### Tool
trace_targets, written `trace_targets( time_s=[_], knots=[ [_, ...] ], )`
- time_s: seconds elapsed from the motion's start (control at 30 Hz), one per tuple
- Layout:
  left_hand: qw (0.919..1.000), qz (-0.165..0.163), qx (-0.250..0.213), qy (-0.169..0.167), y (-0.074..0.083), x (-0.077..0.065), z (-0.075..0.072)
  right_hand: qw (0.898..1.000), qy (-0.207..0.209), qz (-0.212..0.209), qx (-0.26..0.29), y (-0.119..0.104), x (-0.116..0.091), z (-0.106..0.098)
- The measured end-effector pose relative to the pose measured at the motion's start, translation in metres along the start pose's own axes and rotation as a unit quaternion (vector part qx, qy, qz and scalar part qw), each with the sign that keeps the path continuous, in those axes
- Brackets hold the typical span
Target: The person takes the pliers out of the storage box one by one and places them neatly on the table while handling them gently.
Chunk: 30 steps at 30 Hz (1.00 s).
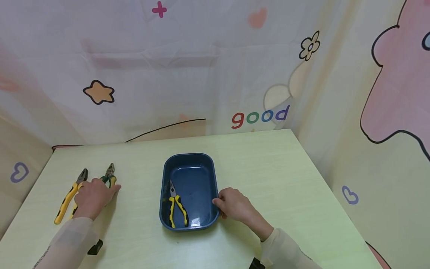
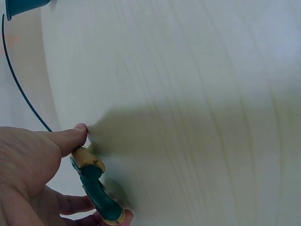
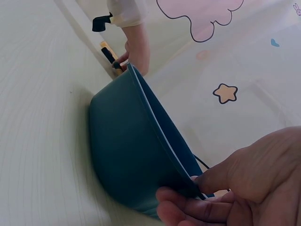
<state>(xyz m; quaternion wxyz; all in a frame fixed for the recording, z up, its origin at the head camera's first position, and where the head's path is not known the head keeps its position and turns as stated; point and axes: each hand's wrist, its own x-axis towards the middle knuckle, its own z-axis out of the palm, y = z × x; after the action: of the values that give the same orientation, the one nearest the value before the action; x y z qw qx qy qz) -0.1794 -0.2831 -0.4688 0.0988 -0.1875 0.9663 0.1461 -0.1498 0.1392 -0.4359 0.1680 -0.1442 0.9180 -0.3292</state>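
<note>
Left grip (image 1: 95, 196) holds pliers (image 1: 110, 172), right grip (image 1: 234, 204) a bin (image 1: 190, 161), its floor (image 1: 198, 190) head-view only.

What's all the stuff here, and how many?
Table: one, pale green, lower half
Tub: one, dark blue, table's middle
Pliers inside it: one pair, yellow and black, left side
Leftmost pliers: one pair, yellow and black, on the table
Green pliers: one pair, green and yellow, left of tub
Cloth: sheets uncountable, pale, behind and beside table
Star: one, orange, cloth's left
Other prints: several, multicoloured, on the cloth
Sleeves: two, cream, bottom edge
Wrist pieces: two, black, beside the sleeves
Left hand: one, gripping green pliers
Right hand: one, pinching tub rim
</note>
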Motion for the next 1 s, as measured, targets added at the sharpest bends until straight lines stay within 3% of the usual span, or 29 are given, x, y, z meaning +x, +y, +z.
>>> trace_targets(
  time_s=[0.7, 1.0],
  knots=[
    [0.9998, -0.016, 0.005, -0.010, 0.0011, -0.0017, -0.0012, 1.000, -0.004, 0.006, 0.003, -0.0013, 0.0000, -0.0002],
    [0.9997, -0.015, 0.016, 0.006, 0.0057, -0.0053, -0.0024, 1.000, -0.002, 0.001, 0.004, -0.0010, -0.0003, -0.0002]
  ],
)
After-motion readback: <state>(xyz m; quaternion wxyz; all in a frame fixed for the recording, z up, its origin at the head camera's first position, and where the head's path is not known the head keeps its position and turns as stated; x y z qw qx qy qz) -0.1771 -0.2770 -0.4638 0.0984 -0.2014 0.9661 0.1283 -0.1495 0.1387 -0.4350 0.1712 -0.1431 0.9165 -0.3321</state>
